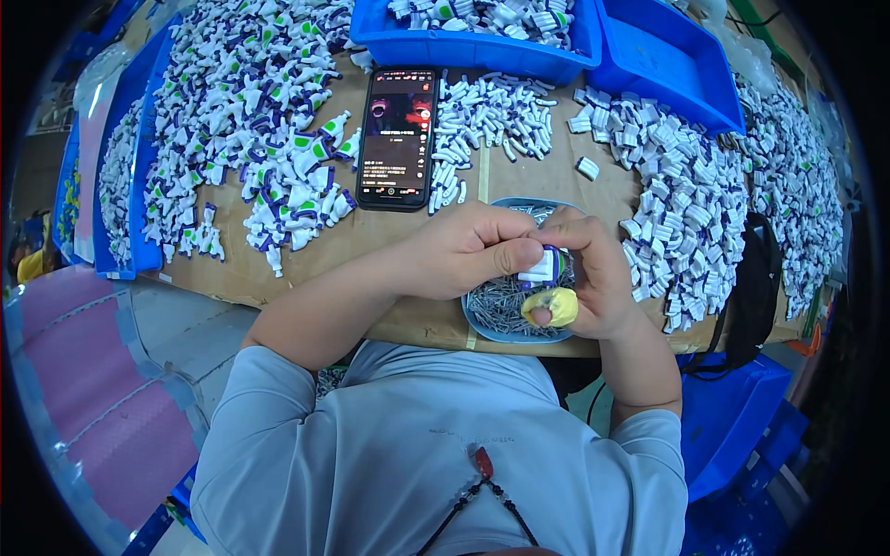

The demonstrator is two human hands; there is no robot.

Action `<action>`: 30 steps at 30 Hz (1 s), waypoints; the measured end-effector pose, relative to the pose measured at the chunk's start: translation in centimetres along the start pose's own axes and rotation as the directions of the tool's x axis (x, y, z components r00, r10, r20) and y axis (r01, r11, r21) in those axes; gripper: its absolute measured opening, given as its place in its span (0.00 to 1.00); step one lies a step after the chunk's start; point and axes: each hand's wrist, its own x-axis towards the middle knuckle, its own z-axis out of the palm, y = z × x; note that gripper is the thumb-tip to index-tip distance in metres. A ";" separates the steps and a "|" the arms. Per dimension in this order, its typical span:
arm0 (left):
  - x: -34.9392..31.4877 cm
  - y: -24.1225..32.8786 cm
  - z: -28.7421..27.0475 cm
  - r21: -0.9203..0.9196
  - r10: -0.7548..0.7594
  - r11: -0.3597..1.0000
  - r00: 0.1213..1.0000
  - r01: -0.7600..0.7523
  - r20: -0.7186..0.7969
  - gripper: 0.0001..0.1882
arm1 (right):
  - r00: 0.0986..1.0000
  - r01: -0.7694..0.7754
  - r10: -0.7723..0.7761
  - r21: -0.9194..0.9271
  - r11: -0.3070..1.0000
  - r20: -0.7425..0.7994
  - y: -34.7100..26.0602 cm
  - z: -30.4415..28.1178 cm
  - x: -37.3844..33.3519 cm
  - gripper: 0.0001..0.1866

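Observation:
Both hands meet in front of me over a light-blue bowl (pixel 471 326) of small grey metal pins or screws. My right hand (pixel 603 269) is closed on a small white toy body part (pixel 538 270) with purple and green areas. A yellow covering (pixel 554 307) wraps its thumb. My left hand (pixel 468 246) is pinched, thumb against curled fingers, right beside the toy part. Whatever lies between those left fingertips is hidden.
Behind my left hand lies a lit phone (pixel 397 139). White toy figures (pixel 287 185) heap at left, small white limbs (pixel 496 111) beyond the bowl, and white blocky parts (pixel 681 185) at right. Blue bins (pixel 473 51) line the far side. A black strapped bag (pixel 762 287) hangs at the right edge.

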 end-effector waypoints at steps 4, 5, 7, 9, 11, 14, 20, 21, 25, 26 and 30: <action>0.0 0.3 0.2 0.086 -0.054 0.995 0.997 0.059 -0.063 0.19 | 0.997 0.029 -0.036 -0.097 0.995 -0.069 -0.3 0.5 0.3 0.30; 0.0 0.5 0.2 0.126 -0.086 0.987 0.993 0.095 -0.079 0.19 | 0.996 0.031 -0.043 -0.160 0.987 -0.074 -0.6 0.5 0.4 0.28; 0.1 0.8 -0.2 0.182 -0.078 0.979 0.994 0.091 -0.076 0.19 | 0.996 0.038 -0.058 -0.249 0.968 -0.072 -1.0 0.5 0.6 0.27; 0.1 0.9 -0.6 0.238 -0.073 0.967 0.995 0.089 -0.074 0.19 | 0.995 0.045 -0.073 -0.334 0.942 -0.070 -1.3 0.5 0.7 0.26; 0.1 0.9 -0.8 0.331 -0.060 0.939 0.992 0.094 -0.112 0.19 | 0.997 0.024 -0.055 -0.493 0.870 -0.049 -1.2 0.5 0.8 0.23; 0.6 0.8 -0.8 0.533 -0.021 0.836 0.978 0.131 -0.206 0.18 | 0.998 0.015 -0.054 -0.682 0.731 -0.036 0.0 0.3 0.9 0.23; 0.4 0.0 -0.6 0.572 0.320 0.816 0.887 -0.079 -0.333 0.10 | 0.954 -0.166 0.082 -0.284 0.944 -0.287 -1.2 -0.4 1.2 0.17; 0.7 0.0 -0.7 0.597 0.421 0.780 0.861 -0.185 -0.284 0.10 | 0.948 -0.139 0.068 -0.213 0.967 -0.310 -0.7 -0.3 1.1 0.15; 0.8 -0.1 -1.1 0.580 0.512 0.750 0.834 -0.318 -0.204 0.08 | 0.947 -0.023 -0.022 -0.134 0.991 -0.321 -0.4 0.0 0.9 0.13; 0.7 -0.2 -1.1 0.573 0.510 0.750 0.840 -0.330 -0.184 0.08 | 0.946 -0.030 -0.014 -0.132 0.991 -0.324 -0.5 0.0 0.9 0.13; 0.7 -0.1 -0.9 0.585 0.488 0.756 0.849 -0.295 -0.203 0.07 | 0.954 -0.009 -0.042 -0.168 0.986 -0.298 -0.9 -0.1 1.1 0.14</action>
